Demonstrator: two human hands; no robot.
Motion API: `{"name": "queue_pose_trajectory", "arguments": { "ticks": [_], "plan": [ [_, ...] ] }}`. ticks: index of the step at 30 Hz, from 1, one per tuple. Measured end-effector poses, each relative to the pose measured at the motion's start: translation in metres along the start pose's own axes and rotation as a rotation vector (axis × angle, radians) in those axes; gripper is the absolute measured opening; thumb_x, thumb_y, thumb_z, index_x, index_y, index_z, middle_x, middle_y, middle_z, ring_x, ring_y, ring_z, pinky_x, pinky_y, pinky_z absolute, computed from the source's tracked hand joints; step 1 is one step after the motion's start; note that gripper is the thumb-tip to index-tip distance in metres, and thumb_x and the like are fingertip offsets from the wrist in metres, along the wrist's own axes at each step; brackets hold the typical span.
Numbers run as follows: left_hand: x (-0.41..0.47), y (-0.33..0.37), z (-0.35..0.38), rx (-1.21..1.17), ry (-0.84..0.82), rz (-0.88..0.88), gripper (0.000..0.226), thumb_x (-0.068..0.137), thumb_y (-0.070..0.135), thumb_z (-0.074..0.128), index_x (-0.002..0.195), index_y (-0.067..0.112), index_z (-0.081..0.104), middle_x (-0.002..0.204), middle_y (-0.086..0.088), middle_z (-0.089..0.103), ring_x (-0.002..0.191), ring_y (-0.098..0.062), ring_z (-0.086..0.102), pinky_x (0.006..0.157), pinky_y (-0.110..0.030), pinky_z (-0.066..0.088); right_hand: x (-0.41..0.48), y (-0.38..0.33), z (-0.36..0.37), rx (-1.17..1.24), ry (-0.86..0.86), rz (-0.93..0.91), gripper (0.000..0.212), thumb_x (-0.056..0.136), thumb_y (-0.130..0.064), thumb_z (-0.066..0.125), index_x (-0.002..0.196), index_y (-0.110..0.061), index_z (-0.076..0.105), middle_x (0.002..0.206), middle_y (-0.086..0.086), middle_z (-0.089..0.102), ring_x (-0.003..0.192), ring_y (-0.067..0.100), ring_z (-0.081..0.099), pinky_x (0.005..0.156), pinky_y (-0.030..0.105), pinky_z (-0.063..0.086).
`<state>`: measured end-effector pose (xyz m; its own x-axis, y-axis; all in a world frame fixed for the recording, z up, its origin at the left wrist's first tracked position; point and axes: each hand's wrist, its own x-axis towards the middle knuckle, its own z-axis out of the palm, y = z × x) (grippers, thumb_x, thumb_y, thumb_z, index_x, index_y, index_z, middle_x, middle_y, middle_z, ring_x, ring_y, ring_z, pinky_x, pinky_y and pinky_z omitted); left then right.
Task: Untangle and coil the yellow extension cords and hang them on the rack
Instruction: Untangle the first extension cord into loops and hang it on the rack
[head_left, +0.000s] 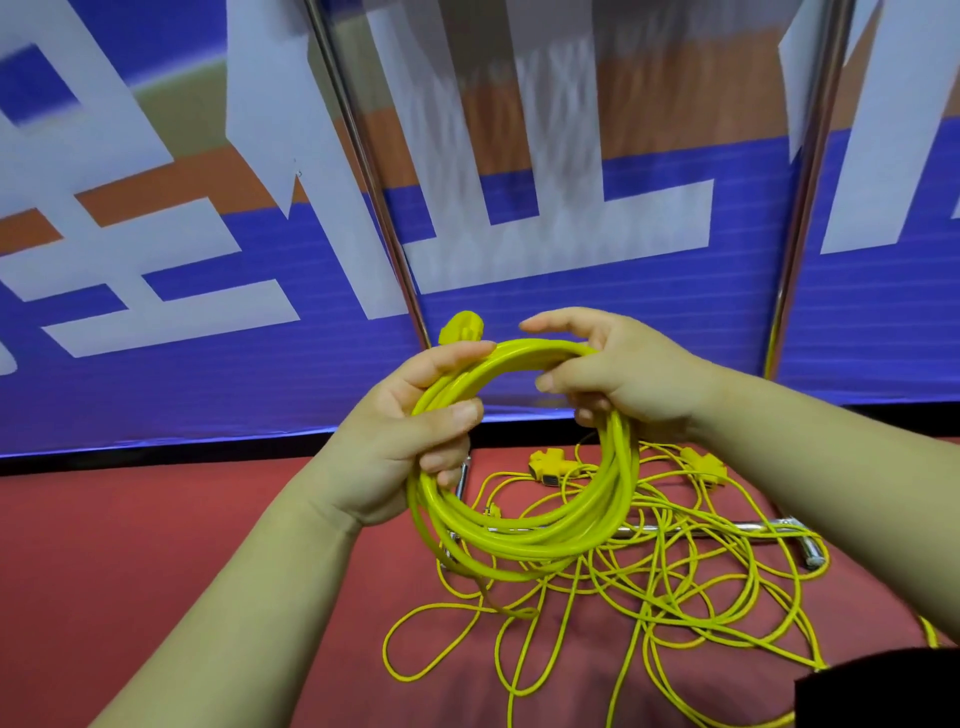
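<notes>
The rack stands behind, with chrome uprights at 11 and 1 o'clock. A loose tangle of yellow cords lies on the red floor at 5 o'clock. Above it the coil hangs as an upright ring. The left hand has its fingers curled round the ring's 9 o'clock side. The right hand grips its 1 o'clock arc and looks nearer an upright. The plug juts up at 11.
</notes>
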<state>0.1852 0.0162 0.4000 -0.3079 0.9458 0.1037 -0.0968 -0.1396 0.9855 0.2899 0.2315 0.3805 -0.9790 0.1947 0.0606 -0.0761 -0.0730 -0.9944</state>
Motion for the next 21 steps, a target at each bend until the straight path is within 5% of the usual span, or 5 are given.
{"name": "queue_pose_trajectory", "arguments": {
  "ticks": [7,11,13,18,21],
  "plan": [
    [0.004,0.002,0.011,0.019,0.135,0.007,0.041,0.092,0.016,0.063,0.126,0.038,0.066,0.069,-0.001,0.047,0.039,-0.007,0.041,0.041,-0.023,0.045,0.008,0.017,0.004,0.034,0.214,-0.058,0.046,0.078,-0.002,0.079,0.118,-0.013,0.06,0.085,0.01,0.073,0.069,0.019,0.068,0.068,0.03,0.056],
    [0.004,0.005,0.008,0.033,0.386,0.083,0.04,0.096,0.013,0.055,0.13,0.034,0.061,0.067,-0.001,0.044,0.038,-0.008,0.037,0.04,-0.022,0.041,0.004,0.04,-0.011,0.025,0.195,0.138,0.091,0.058,-0.038,0.086,0.138,-0.024,0.044,0.118,0.0,0.068,0.108,0.016,0.068,0.102,0.044,0.049],
    [0.003,0.007,-0.002,0.03,0.541,0.125,0.039,0.101,0.011,0.049,0.132,0.031,0.06,0.069,-0.001,0.043,0.04,-0.007,0.033,0.04,-0.02,0.038,-0.001,0.054,-0.012,-0.046,0.135,0.236,0.108,0.052,-0.044,0.094,0.141,-0.026,0.036,0.124,-0.005,0.066,0.113,0.012,0.065,0.104,0.041,0.047],
    [0.002,0.009,-0.019,-0.053,0.717,0.184,0.036,0.105,0.014,0.045,0.135,0.027,0.059,0.07,0.001,0.042,0.042,-0.007,0.031,0.041,-0.02,0.037,-0.01,0.091,0.028,-0.388,-0.187,0.396,0.106,0.048,-0.058,0.085,0.139,-0.027,0.041,0.136,-0.009,0.056,0.118,0.006,0.059,0.102,0.032,0.048],
    [0.001,0.01,-0.019,-0.097,0.713,0.196,0.033,0.106,0.015,0.045,0.132,0.027,0.061,0.069,0.001,0.043,0.043,-0.007,0.03,0.041,-0.02,0.036,-0.006,0.102,0.058,-0.585,-0.328,0.329,0.088,0.071,-0.056,0.08,0.146,-0.033,0.041,0.147,-0.012,0.047,0.128,0.004,0.048,0.11,0.026,0.04]
  ]
}}
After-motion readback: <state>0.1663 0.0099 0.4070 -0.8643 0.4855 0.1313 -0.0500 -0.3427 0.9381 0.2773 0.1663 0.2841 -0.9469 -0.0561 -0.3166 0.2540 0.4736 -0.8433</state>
